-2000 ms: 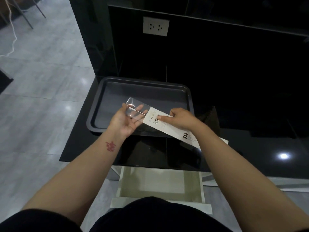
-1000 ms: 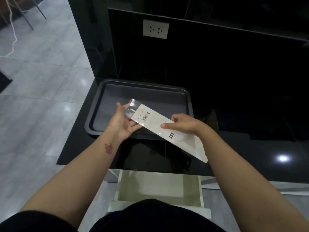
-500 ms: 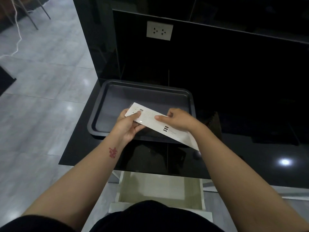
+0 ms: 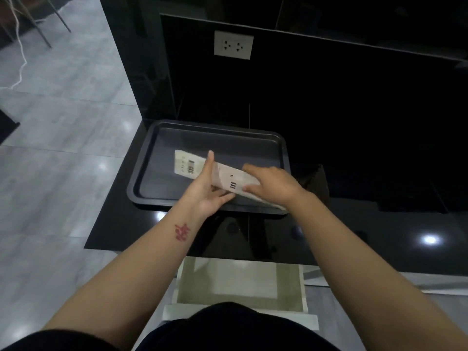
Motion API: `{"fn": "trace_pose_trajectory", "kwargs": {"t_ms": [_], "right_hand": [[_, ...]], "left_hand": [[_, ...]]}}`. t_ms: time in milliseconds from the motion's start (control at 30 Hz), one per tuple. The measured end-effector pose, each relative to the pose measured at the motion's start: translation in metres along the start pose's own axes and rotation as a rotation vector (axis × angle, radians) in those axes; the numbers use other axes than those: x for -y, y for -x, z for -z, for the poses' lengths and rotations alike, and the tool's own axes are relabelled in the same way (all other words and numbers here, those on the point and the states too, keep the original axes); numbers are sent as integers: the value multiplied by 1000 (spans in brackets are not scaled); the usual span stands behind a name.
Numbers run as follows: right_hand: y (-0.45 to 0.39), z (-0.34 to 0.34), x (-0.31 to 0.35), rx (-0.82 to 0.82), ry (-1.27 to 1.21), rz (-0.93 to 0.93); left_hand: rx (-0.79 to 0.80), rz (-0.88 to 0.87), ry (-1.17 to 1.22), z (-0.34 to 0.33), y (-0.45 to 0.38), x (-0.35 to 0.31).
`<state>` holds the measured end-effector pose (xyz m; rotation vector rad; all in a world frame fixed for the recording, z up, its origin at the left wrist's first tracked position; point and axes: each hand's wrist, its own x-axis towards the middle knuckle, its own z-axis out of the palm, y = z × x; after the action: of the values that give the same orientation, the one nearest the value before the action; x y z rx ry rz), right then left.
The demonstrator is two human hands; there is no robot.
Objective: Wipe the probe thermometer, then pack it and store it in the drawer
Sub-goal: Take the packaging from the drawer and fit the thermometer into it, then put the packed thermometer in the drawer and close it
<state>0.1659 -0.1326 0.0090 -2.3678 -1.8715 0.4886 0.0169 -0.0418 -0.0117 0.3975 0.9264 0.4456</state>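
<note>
A long white thermometer package [image 4: 188, 166] with a barcode on its left end is held flat over the dark baking tray [image 4: 162, 138]. My left hand [image 4: 206, 192] grips it near the middle, thumb up over the top face. My right hand [image 4: 272, 184] covers and holds its right part. The probe thermometer itself is hidden inside the package. Below the counter edge, the white drawer [image 4: 240, 279] stands open in front of my body.
The glossy black countertop [image 4: 379, 229] stretches to the right, with a dark wall and a white power socket [image 4: 233, 45] behind it. Grey tiled floor [image 4: 50, 173] lies to the left.
The clear inner sleeve slid fully into the white package. My left hand shifted from the package's left end to its middle, and the package turned flatter over the tray.
</note>
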Motion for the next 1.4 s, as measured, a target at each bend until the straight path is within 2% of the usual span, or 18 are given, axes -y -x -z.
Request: {"fn": "trace_pose_trajectory", "kwargs": {"t_ms": [67, 133, 200, 267, 333, 400, 533, 733, 800, 867, 933, 1067, 1167, 1233, 1400], "right_hand": [[4, -9, 10, -204, 253, 108], [9, -15, 18, -327, 309, 160], [14, -19, 17, -274, 197, 124], [19, -23, 12, -97, 31, 42], [25, -25, 8, 41, -113, -13], [33, -26, 5, 96, -210, -32], [43, -28, 2, 90, -247, -33], [62, -40, -4, -92, -59, -35], [71, -45, -2, -149, -10, -42], [78, -49, -1, -170, 10, -52], [86, -53, 1, -172, 8, -71], [108, -62, 10, -180, -12, -84], [122, -70, 18, -164, -44, -95], [137, -79, 28, -139, -54, -100], [172, -99, 47, -109, -86, -127]], "left_hand": [[24, 35, 51, -11, 3, 0], [32, 11, 196, -15, 3, -1], [16, -52, 327, -14, 3, 0], [45, -104, 387, -10, 5, 3], [84, -137, 400, -6, 10, 7], [101, -160, 408, -2, 15, 16], [99, -174, 414, 3, 21, 35], [-95, -227, 388, 22, 31, 42], [-195, -298, 355, 31, 35, 41], [-347, -416, 175, 37, 40, 41], [-522, -515, -115, 46, 46, 46], [-673, -710, -735, 72, 61, 60], [-591, -858, -1233, 84, 78, 78], [-490, -932, -1472, 94, 93, 94], [-283, -978, -1766, 121, 112, 126]]}}
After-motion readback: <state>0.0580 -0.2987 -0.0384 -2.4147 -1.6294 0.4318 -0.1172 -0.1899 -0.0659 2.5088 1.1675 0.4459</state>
